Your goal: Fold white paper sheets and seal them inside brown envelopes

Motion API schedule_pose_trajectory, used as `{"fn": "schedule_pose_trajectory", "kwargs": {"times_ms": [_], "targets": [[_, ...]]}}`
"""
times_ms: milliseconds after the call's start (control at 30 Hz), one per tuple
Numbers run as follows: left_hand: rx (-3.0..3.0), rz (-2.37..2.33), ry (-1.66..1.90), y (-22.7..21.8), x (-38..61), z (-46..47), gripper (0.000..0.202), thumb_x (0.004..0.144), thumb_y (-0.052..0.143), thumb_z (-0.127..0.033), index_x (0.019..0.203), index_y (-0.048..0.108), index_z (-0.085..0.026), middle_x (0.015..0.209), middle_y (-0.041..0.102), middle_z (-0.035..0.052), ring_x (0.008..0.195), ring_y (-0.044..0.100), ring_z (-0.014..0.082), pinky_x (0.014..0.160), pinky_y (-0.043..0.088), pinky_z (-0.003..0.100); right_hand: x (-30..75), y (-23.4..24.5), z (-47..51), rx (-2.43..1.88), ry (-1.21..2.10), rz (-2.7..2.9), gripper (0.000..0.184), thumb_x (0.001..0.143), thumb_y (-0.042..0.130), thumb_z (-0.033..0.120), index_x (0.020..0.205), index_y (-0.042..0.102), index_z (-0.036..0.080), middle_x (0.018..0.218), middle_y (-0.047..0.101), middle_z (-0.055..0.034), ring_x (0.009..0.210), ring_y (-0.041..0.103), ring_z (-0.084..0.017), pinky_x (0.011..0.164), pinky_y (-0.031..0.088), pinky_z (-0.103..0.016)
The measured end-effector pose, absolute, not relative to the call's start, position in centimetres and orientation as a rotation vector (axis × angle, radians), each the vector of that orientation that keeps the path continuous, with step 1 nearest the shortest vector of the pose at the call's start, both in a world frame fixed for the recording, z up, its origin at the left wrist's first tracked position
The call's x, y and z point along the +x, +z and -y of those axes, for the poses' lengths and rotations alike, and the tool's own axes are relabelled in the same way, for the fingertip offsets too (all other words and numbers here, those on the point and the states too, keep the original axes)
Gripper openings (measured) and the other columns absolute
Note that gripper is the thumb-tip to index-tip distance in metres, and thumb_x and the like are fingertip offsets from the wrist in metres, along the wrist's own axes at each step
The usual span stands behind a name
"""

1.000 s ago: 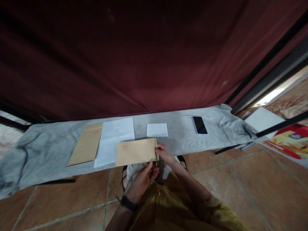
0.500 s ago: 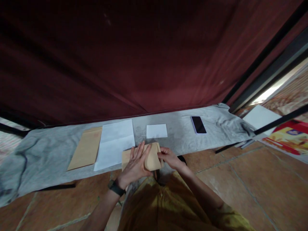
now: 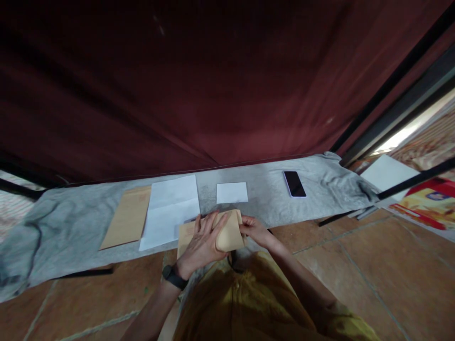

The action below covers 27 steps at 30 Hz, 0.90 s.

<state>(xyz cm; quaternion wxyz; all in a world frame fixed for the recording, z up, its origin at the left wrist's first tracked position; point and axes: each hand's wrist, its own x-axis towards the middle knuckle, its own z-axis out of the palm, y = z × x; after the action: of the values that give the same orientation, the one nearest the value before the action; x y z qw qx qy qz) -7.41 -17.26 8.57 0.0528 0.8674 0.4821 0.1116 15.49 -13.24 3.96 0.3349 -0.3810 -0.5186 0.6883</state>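
A brown paper envelope [image 3: 232, 233] lies at the front edge of the cloth-covered bench, its right part bent up and over in a curve. Across its left part rests my left hand [image 3: 202, 242], fingers spread and flat on the paper, with a dark watch on the wrist. My right hand [image 3: 253, 229] pinches the envelope's right end; its fingertips are partly hidden by the paper. Just beyond the hands lies a small white card or paper [image 3: 232, 192]. A large white sheet with a crease [image 3: 169, 210] and a second brown envelope [image 3: 127, 218] lie to the left.
A phone [image 3: 295, 184] with a dark screen lies on the right of the grey cloth [image 3: 263, 182]. Behind the bench hangs a dark red curtain [image 3: 213, 94]. Dark metal bars, a white board [image 3: 387, 173] and a red-and-yellow printed box [image 3: 430, 203] stand at the right, above a tiled floor.
The bent part of the envelope and my right hand have shifted slightly to the right. My left hand stays spread on the paper.
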Motion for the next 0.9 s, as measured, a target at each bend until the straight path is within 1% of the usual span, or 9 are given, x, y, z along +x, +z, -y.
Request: {"fn": "schedule_pose_trajectory", "kwargs": {"times_ms": [100,267,467,567,633,667,733,833,900], "targets": [[2.681,-1.468,0.33,8.6,-7.3,17.4,0.113,0.068,0.079,-0.045,0.161,0.019,-0.024,0.16,0.031,0.0195,0.146,0.032,0.0392,0.121,0.011,0.064,15.5,3.6,13.3,-1.006,1.805,1.352,0.033,0.075,0.074,0.048,0.093,0.074,0.02,0.081,0.073,0.0018,0.074,0.063,-0.016,0.072,0.05,-0.028],[2.688,-1.482,0.285,7.9,-7.2,17.3,0.111,0.066,0.08,-0.046,0.16,0.024,-0.025,0.16,0.032,0.0192,0.145,0.034,0.0397,0.121,0.01,0.064,15.5,2.3,13.0,-0.999,1.654,1.438,0.019,0.078,0.063,0.031,0.09,0.073,0.021,0.083,0.073,0.0013,0.076,0.065,-0.018,0.079,0.051,-0.032],[2.632,-1.532,0.242,6.6,-7.1,16.2,0.109,0.068,0.079,-0.044,0.16,0.023,-0.025,0.156,0.039,0.0186,0.142,0.039,0.0382,0.12,0.013,0.063,15.7,1.4,12.1,-1.302,1.287,1.598,0.023,0.079,0.052,0.017,0.093,0.071,0.019,0.084,0.072,-0.0024,0.075,0.064,-0.019,0.072,0.05,-0.031],[2.627,-1.539,0.231,6.2,-6.8,15.8,0.107,0.07,0.077,-0.042,0.16,0.023,-0.023,0.155,0.042,0.0183,0.142,0.038,0.0378,0.12,0.014,0.061,15.8,1.7,12.3,-1.376,1.08,1.672,0.031,0.08,0.052,0.015,0.107,0.068,0.019,0.093,0.07,-0.0056,0.083,0.064,-0.021,0.08,0.052,-0.034],[2.638,-1.546,0.228,6.2,-6.5,15.8,0.106,0.071,0.076,-0.039,0.16,0.022,-0.023,0.156,0.041,0.018,0.142,0.038,0.0377,0.12,0.015,0.061,15.9,2.1,12.7,-1.411,0.875,1.646,0.036,0.082,0.055,0.017,0.117,0.064,0.018,0.105,0.068,-0.0094,0.096,0.063,-0.024,0.09,0.051,-0.039],[2.644,-1.55,0.229,6.3,-6.4,15.9,0.106,0.071,0.076,-0.038,0.161,0.022,-0.023,0.157,0.04,0.0181,0.143,0.038,0.0378,0.12,0.015,0.061,16.1,2.3,12.9,-1.418,0.787,1.616,0.035,0.083,0.057,0.02,0.118,0.063,0.018,0.108,0.067,-0.0109,0.101,0.062,-0.025,0.093,0.05,-0.041],[2.654,-1.551,0.235,6.5,-6.1,16.1,0.106,0.071,0.076,-0.037,0.161,0.021,-0.023,0.158,0.038,0.0181,0.144,0.037,0.0377,0.121,0.014,0.06,16.3,2.8,13.2,-1.399,0.74,1.563,0.027,0.087,0.057,0.027,0.111,0.065,0.018,0.107,0.066,-0.0112,0.101,0.062,-0.025,0.094,0.05,-0.041],[2.674,-1.546,0.246,6.8,-5.8,16.5,0.105,0.072,0.075,-0.034,0.161,0.02,-0.024,0.159,0.037,0.0172,0.145,0.035,0.0371,0.122,0.012,0.06,16.8,3.1,13.4,-1.306,1.028,1.511,0.024,0.091,0.052,0.036,0.097,0.069,0.02,0.091,0.069,-0.0061,0.084,0.064,-0.021,0.082,0.053,-0.036],[2.685,-1.555,0.247,7.0,-5.7,16.7,0.103,0.074,0.074,-0.032,0.161,0.02,-0.025,0.159,0.037,0.0166,0.146,0.033,0.0368,0.122,0.011,0.06,17.1,3.1,13.4,-1.267,1.201,1.454,0.025,0.089,0.055,0.039,0.095,0.072,0.021,0.089,0.071,-0.0042,0.079,0.065,-0.02,0.078,0.053,-0.034]]}}
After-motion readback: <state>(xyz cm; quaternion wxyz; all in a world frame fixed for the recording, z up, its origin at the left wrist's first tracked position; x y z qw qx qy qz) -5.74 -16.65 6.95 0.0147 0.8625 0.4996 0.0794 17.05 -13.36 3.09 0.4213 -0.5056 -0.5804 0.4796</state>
